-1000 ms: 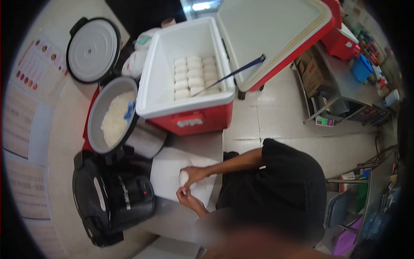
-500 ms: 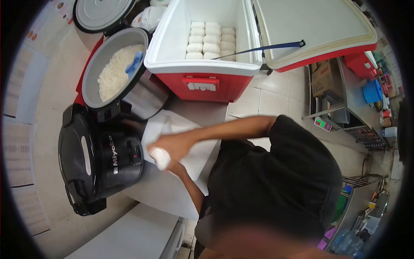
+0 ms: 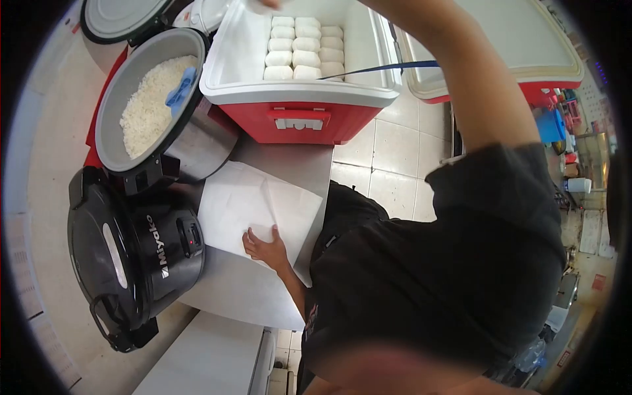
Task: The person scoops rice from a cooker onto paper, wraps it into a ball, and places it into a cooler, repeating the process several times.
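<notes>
My left hand (image 3: pixel 266 250) lies on white paper sheets (image 3: pixel 250 204) on the metal table, fingers spread and holding nothing. My right arm reaches up over the red cooler (image 3: pixel 296 122); only a blurred bit of my right hand (image 3: pixel 268 3) shows at the top edge, above the cooler's inside, and what it holds is hidden. Inside the cooler, white wrapped bundles (image 3: pixel 306 45) lie in rows. Left of it, an open cooker pot (image 3: pixel 112 141) holds white rice (image 3: pixel 148 105) with a blue object (image 3: pixel 179 92) on it.
A closed black cooker (image 3: pixel 161 253) stands left of the paper. The open cooler lid (image 3: pixel 500 39) tilts out at the upper right, with a blue strap (image 3: pixel 378 68) across the cooler's opening. Below is a white appliance top (image 3: pixel 204 355). Tiled floor (image 3: pixel 395 145) shows beyond the table (image 3: pixel 283 161).
My hands have parted. My right hand has moved up over the cooler, and the white bundle between my hands is out of sight. My left hand has opened onto the paper. The view has shifted.
</notes>
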Demonstrator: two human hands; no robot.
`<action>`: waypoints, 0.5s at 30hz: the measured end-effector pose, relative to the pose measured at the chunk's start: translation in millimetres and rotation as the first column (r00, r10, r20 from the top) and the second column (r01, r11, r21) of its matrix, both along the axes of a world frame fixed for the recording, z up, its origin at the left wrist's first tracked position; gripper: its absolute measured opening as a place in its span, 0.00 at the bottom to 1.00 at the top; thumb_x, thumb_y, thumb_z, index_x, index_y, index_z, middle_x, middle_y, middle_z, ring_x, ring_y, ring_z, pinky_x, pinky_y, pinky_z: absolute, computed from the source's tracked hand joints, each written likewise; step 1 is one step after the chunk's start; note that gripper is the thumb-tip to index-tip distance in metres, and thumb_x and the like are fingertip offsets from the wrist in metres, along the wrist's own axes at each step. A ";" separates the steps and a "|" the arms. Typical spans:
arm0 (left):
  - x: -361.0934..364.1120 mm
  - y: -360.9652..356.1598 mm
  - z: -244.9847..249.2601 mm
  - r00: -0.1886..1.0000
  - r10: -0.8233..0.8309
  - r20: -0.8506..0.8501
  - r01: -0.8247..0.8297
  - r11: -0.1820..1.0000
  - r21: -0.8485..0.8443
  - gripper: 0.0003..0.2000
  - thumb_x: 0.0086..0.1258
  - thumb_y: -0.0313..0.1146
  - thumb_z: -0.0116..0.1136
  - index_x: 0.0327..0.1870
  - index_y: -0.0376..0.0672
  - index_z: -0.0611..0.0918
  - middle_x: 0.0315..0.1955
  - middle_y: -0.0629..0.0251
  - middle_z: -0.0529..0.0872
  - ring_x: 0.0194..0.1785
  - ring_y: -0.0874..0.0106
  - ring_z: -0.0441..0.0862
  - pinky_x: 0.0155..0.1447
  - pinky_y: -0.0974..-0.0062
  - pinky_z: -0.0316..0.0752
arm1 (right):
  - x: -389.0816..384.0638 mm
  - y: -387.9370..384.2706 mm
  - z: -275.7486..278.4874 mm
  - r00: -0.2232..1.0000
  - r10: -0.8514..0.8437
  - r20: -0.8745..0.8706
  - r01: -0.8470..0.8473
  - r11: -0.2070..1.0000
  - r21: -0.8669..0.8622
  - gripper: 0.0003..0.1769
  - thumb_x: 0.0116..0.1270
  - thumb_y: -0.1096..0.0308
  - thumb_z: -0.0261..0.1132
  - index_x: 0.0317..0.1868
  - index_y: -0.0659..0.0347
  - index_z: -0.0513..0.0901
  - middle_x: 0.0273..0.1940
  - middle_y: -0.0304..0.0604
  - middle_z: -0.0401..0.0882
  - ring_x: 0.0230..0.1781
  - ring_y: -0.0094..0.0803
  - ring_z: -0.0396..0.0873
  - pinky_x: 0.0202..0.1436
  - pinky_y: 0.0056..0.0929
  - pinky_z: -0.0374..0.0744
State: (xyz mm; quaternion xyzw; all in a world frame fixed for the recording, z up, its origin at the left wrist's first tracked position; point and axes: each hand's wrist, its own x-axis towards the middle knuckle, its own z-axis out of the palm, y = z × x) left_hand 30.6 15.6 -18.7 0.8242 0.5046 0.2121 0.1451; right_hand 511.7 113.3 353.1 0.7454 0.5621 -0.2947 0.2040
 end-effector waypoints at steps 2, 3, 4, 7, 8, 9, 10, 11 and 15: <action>1.6 2.9 -9.4 1.000 -0.001 0.020 0.002 0.997 -0.072 0.29 0.55 0.42 0.69 0.56 0.39 0.73 0.52 0.50 0.72 0.58 0.54 0.68 0.58 0.51 0.65 | 34.5 -25.7 -45.3 0.989 -0.053 0.135 0.084 0.969 -0.230 0.38 0.43 0.58 0.78 0.55 0.67 0.76 0.53 0.56 0.78 0.50 0.46 0.79 0.52 0.41 0.80; -2.6 3.8 -12.5 1.000 -0.004 0.023 0.007 0.990 -0.138 0.31 0.53 0.45 0.70 0.56 0.41 0.73 0.53 0.50 0.72 0.58 0.53 0.68 0.58 0.53 0.67 | 49.8 -40.8 -73.7 0.983 -0.054 0.176 0.111 0.937 -0.331 0.38 0.43 0.58 0.78 0.55 0.67 0.77 0.53 0.56 0.77 0.50 0.46 0.79 0.52 0.42 0.80; -1.5 4.2 -10.1 1.000 -0.004 0.024 0.007 0.990 -0.141 0.31 0.53 0.45 0.70 0.56 0.41 0.73 0.53 0.50 0.72 0.58 0.53 0.68 0.58 0.53 0.67 | 75.1 -55.3 -111.4 0.979 -0.054 0.194 0.133 0.895 -0.425 0.38 0.43 0.58 0.78 0.55 0.67 0.77 0.54 0.56 0.77 0.51 0.46 0.79 0.52 0.42 0.80; 3.2 4.4 -8.4 0.991 -0.019 0.129 0.081 0.863 -0.499 0.27 0.55 0.41 0.69 0.55 0.41 0.74 0.52 0.50 0.72 0.57 0.53 0.69 0.58 0.54 0.68 | 62.1 -95.1 -147.3 0.959 -0.073 0.273 0.186 0.890 -0.417 0.38 0.42 0.56 0.79 0.53 0.67 0.78 0.57 0.54 0.75 0.52 0.49 0.77 0.49 0.44 0.80; 0.4 3.5 -12.3 0.980 -0.137 0.146 0.180 0.920 -0.349 0.25 0.56 0.39 0.68 0.54 0.40 0.74 0.50 0.51 0.73 0.55 0.53 0.70 0.57 0.56 0.69 | 61.1 -99.9 -162.5 0.959 -0.002 0.282 0.142 0.868 -0.476 0.39 0.42 0.54 0.79 0.53 0.67 0.78 0.56 0.55 0.76 0.49 0.50 0.78 0.47 0.44 0.81; -3.0 3.9 -16.7 0.956 -0.256 0.141 0.280 0.941 -0.191 0.24 0.57 0.36 0.67 0.54 0.39 0.74 0.49 0.51 0.73 0.53 0.53 0.72 0.56 0.57 0.70 | 60.0 -102.6 -177.8 0.965 0.003 0.262 0.134 0.852 -0.505 0.37 0.46 0.56 0.77 0.55 0.67 0.77 0.58 0.56 0.74 0.49 0.50 0.78 0.49 0.46 0.80; -4.9 5.8 -21.6 0.957 -0.258 0.132 0.281 0.939 -0.198 0.24 0.57 0.36 0.67 0.54 0.39 0.74 0.49 0.51 0.73 0.53 0.53 0.72 0.56 0.57 0.70 | 63.0 -104.4 -194.2 0.971 0.010 0.239 0.123 0.836 -0.535 0.35 0.51 0.59 0.75 0.57 0.66 0.76 0.60 0.56 0.71 0.49 0.50 0.79 0.51 0.49 0.79; -8.0 9.3 -24.6 0.943 -0.304 0.138 0.327 0.924 -0.198 0.22 0.58 0.35 0.66 0.53 0.39 0.74 0.50 0.50 0.72 0.55 0.52 0.71 0.56 0.56 0.70 | 70.6 -106.1 -212.4 0.974 0.006 0.225 0.120 0.832 -0.542 0.35 0.51 0.59 0.75 0.57 0.66 0.76 0.60 0.56 0.71 0.49 0.50 0.79 0.51 0.49 0.79; -7.4 7.4 -24.2 0.980 -0.189 0.056 0.196 0.959 -0.204 0.27 0.57 0.35 0.67 0.57 0.40 0.72 0.54 0.50 0.69 0.61 0.51 0.66 0.61 0.52 0.66 | 80.4 -116.4 -248.0 0.834 -0.493 -0.247 0.269 0.755 -0.599 0.38 0.59 0.66 0.71 0.66 0.68 0.62 0.64 0.55 0.65 0.61 0.49 0.70 0.60 0.48 0.76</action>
